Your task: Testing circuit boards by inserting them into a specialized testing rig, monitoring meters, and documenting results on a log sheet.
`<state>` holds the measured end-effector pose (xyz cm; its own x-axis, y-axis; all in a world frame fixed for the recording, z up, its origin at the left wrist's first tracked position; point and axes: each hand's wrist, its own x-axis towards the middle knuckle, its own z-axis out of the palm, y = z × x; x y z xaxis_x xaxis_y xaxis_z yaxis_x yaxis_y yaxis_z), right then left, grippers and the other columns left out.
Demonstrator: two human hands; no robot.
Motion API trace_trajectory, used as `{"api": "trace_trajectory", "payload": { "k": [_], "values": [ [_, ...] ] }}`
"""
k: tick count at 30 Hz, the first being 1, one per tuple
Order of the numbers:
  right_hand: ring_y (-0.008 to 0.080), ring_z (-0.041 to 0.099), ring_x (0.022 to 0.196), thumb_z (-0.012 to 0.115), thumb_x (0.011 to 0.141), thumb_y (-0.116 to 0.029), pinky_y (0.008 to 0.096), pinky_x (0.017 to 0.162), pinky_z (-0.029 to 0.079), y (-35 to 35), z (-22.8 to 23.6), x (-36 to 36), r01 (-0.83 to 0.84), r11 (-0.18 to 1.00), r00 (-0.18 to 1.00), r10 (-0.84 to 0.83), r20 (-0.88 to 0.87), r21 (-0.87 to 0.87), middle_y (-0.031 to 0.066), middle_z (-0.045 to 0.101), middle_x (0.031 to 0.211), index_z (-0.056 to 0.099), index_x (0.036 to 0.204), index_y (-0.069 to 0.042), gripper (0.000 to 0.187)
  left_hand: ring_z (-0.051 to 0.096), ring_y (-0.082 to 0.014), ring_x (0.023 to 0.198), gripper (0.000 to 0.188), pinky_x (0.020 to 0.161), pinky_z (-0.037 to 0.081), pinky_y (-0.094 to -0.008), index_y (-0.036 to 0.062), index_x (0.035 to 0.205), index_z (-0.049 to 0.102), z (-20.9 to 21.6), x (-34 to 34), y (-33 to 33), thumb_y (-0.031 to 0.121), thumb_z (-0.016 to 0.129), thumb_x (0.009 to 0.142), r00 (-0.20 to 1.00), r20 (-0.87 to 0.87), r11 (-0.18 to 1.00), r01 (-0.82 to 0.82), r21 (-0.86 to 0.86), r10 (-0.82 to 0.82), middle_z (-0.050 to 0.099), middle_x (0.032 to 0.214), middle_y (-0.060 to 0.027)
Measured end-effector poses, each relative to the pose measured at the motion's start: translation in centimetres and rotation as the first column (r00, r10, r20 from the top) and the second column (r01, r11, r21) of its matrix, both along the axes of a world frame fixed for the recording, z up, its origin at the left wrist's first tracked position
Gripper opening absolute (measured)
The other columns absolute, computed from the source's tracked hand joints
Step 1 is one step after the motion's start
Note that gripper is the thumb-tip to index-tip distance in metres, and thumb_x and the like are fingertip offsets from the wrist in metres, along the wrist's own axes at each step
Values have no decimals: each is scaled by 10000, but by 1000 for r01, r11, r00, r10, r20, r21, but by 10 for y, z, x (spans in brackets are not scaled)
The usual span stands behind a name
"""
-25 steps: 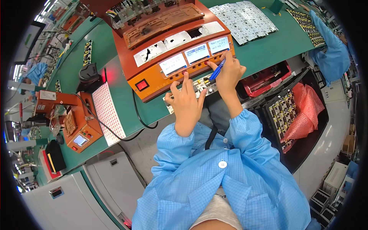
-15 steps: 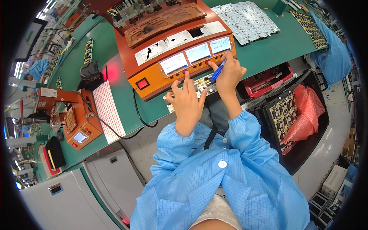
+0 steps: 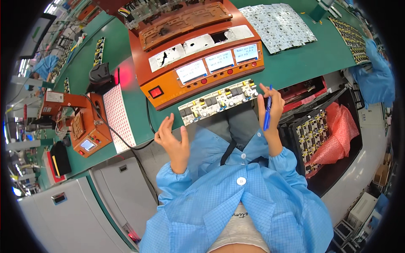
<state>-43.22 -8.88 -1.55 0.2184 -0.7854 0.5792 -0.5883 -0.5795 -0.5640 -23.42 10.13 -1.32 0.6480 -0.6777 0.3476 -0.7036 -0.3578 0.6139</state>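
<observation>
A long, narrow circuit board with yellow and black parts lies along the bench's front edge, just before the orange tester. Just off the board's left end is my left hand, its fingers spread and nothing in it. My right hand grips a blue pen, which points down along the fingers. The thumb and forefinger of that hand are beside the board's right end; whether they touch it I cannot tell. Three lit screens and several red buttons show on the tester's front.
A smaller orange machine and a sheet of red-marked labels are on the left. Silvery sheets lie at back right. Below the bench, a black bin holds boards and pink bubble wrap. A blue-sleeved co-worker is at far right.
Both hands have come away from the tester's buttons, the left one down and leftward, the right one rightward with the pen. The board now shows along its full length.
</observation>
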Motion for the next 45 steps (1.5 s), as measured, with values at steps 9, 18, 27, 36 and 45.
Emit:
{"api": "trace_trajectory", "payload": {
  "k": [9,18,27,36,45],
  "values": [
    [268,530,1054,583,762,-30,368,920,294,2,-20,-5,-262,943,941,202,271,206,143,650,1113,416,874,-80,208,367,-316,1310,417,1078,254,-425,-18,1188,388,-20,-32,-11,47,559,813,943,-314,926,-20,-378,-108,489,1294,-261],
    [286,560,1034,545,693,17,366,972,339,-7,-12,-2,-352,908,867,225,444,227,258,578,1197,352,877,-78,283,381,-347,1296,390,1095,220,-439,-8,1143,352,-20,-37,-17,34,536,801,967,-237,924,-5,-384,-93,463,1299,-283],
    [203,596,1002,552,709,27,299,820,424,-71,70,59,-416,908,808,346,476,45,153,629,998,428,883,-32,221,439,-342,1256,282,1080,220,-421,39,980,311,61,53,-71,-38,454,749,988,-10,840,123,-528,-151,534,1240,-275],
    [196,617,820,609,724,-85,327,717,463,-190,60,147,-457,889,843,448,298,-44,89,656,924,474,921,-79,239,524,-351,1166,182,950,415,-356,4,889,398,81,160,-146,-41,499,745,966,-165,915,124,-384,-200,539,1205,-259],
    [297,608,847,615,744,-159,365,750,461,-214,67,108,-530,841,823,541,173,-110,114,650,922,495,952,-82,253,599,-298,936,111,825,459,-351,14,857,473,84,185,-149,31,535,767,962,89,935,273,-224,-260,590,1057,-207]
  ]
}}
